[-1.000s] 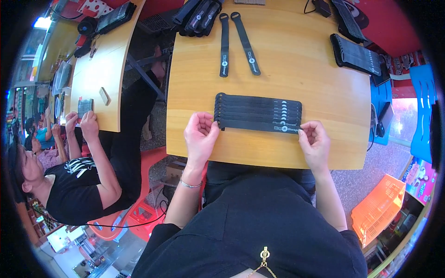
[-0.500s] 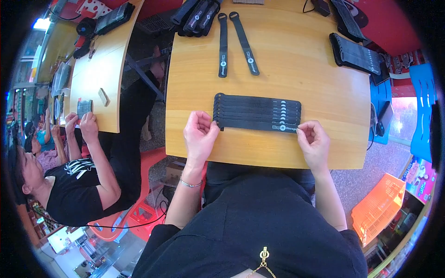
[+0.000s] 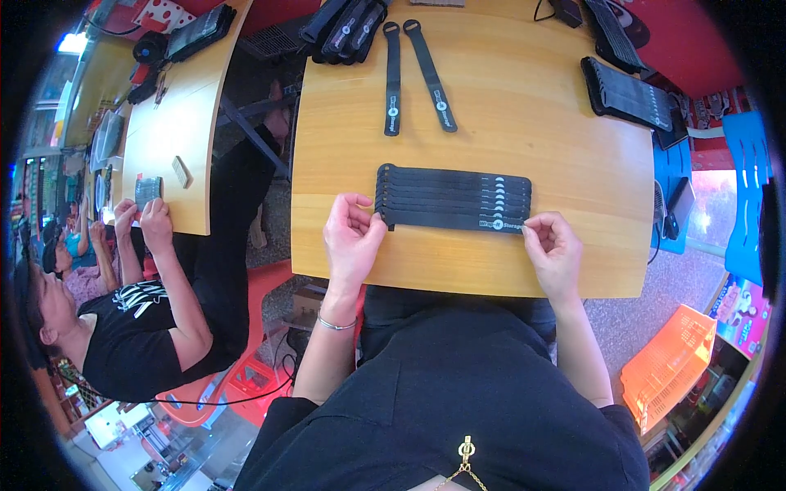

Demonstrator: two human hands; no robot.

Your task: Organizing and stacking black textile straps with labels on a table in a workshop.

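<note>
A fanned row of several black straps (image 3: 450, 196) lies overlapped on the wooden table in front of me, round looped ends at the left and white print near the right. My left hand (image 3: 354, 236) pinches the lower left corner of the nearest strap between thumb and fingers. At that strap's right end, my right hand (image 3: 553, 249) pinches the other tip. Farther up the table rest two single black straps, a left strap (image 3: 393, 82) and a slanted right strap (image 3: 431, 78), each with a ring at its far end.
Bundles of black straps (image 3: 348, 31) sit at the table's far left corner, and another stack (image 3: 629, 94) lies at the right edge. A co-worker (image 3: 155, 319) handles small straps at a second table (image 3: 176, 131) on the left. An orange basket (image 3: 670, 364) stands at the lower right.
Hardly anything differs. Both hands stay at the two ends of the nearest strap, and the view has shifted very slightly.
</note>
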